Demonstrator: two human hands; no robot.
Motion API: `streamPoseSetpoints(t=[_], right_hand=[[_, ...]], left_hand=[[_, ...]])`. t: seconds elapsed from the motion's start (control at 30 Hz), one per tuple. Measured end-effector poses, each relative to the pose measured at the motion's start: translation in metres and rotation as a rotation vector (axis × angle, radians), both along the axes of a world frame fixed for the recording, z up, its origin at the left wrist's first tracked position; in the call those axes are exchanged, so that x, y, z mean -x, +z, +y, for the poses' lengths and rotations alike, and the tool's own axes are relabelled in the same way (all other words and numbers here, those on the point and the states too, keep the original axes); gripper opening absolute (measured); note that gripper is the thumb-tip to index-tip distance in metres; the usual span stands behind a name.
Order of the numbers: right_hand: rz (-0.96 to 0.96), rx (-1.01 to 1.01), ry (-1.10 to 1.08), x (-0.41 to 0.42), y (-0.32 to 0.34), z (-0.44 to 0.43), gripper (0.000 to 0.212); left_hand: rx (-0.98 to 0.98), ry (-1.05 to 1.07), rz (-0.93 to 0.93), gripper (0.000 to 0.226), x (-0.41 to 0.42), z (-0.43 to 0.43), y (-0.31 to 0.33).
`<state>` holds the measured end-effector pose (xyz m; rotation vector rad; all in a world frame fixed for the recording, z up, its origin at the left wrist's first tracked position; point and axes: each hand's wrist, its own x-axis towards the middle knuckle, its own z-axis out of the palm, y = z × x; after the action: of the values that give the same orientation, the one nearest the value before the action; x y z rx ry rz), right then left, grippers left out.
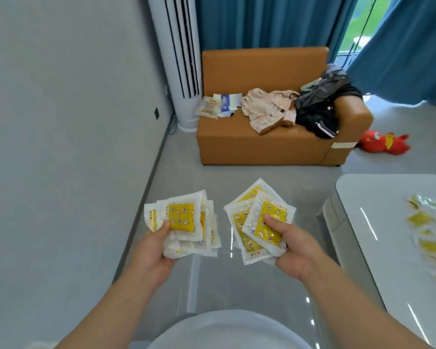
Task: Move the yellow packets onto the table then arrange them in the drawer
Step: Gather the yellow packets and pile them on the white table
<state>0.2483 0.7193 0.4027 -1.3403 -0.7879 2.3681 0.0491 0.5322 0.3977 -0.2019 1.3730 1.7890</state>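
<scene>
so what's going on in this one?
A person stands over the grey floor with a fanned bunch of yellow packets in clear wrappers in each hand: the left hand grips one bunch, the right hand grips the other. More yellow packets already lie on the glossy white table at right. No drawer is in view.

White glossy table (363,197) at right, with scattered yellow packets (423,220) lying flat on it. Orange sofa (249,144) sits on the grey tile floor (237,170) — papers (219,105) at its left end, pale garment (267,109) mid-seat, dark clothes (322,107) over the right armrest. Floor also carries a white tower unit (179,59) just beside the sofa and a red plush toy (383,143).
</scene>
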Motion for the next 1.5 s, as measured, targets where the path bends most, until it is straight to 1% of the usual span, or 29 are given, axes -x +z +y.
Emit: streamPoseSetpoints(t=[0.07,0.17,0.23,0.3,0.37,0.4,0.53,0.7,0.8,0.87,0.97,1.13,1.23,1.37,1.47,1.5], right_hand=[[0.016,0.003,-0.098,-0.029,0.002,0.026,0.054],[0.028,0.013,-0.229,-0.067,-0.001,0.059,0.062],[0.024,0.024,-0.311,-0.090,-0.004,0.077,0.063],[0.019,0.029,-0.392,-0.113,-0.007,0.094,0.054],[0.022,0.034,-0.475,-0.135,-0.009,0.112,0.039],[0.023,0.037,-0.512,-0.146,-0.011,0.122,0.035],[-0.006,0.063,-0.671,-0.183,-0.024,0.174,0.041],[-0.047,0.087,-0.903,-0.219,-0.034,0.253,0.051],[-0.065,0.106,-1.013,-0.242,-0.039,0.289,0.051],[-0.067,0.127,-1.085,-0.258,-0.043,0.307,0.056],[-0.078,0.179,-1.182,-0.285,-0.053,0.327,0.051],[-0.051,0.256,-1.303,-0.335,-0.081,0.366,0.037],[-0.056,0.296,-1.329,-0.370,-0.108,0.397,0.038],[-0.068,0.388,-1.309,-0.413,-0.142,0.444,0.042],[-0.119,0.435,-1.283,-0.440,-0.170,0.489,0.051],[-0.149,0.446,-1.267,-0.448,-0.179,0.506,0.051]], left_hand=[[0.016,-0.079,0.016,0.024,-0.014,0.044,0.006],[0.040,-0.195,0.041,0.026,-0.032,0.109,0.011],[0.062,-0.272,0.045,0.023,-0.045,0.150,0.009],[0.079,-0.331,0.023,0.018,-0.060,0.191,0.004],[0.094,-0.390,-0.007,0.018,-0.074,0.233,-0.004],[0.099,-0.428,-0.017,0.019,-0.081,0.255,-0.009],[0.127,-0.571,-0.051,0.021,-0.111,0.348,-0.029],[0.159,-0.783,-0.037,0.027,-0.149,0.479,-0.053],[0.176,-0.894,-0.044,0.026,-0.177,0.549,-0.061],[0.178,-0.959,-0.054,0.026,-0.201,0.589,-0.064],[0.200,-1.037,-0.042,0.029,-0.236,0.638,-0.074],[0.248,-1.124,-0.024,0.031,-0.301,0.701,-0.107],[0.306,-1.155,0.015,0.029,-0.340,0.732,-0.133],[0.445,-1.149,0.090,0.027,-0.387,0.769,-0.154],[0.516,-1.143,0.125,0.026,-0.423,0.808,-0.185],[0.545,-1.134,0.135,0.025,-0.434,0.820,-0.195]])
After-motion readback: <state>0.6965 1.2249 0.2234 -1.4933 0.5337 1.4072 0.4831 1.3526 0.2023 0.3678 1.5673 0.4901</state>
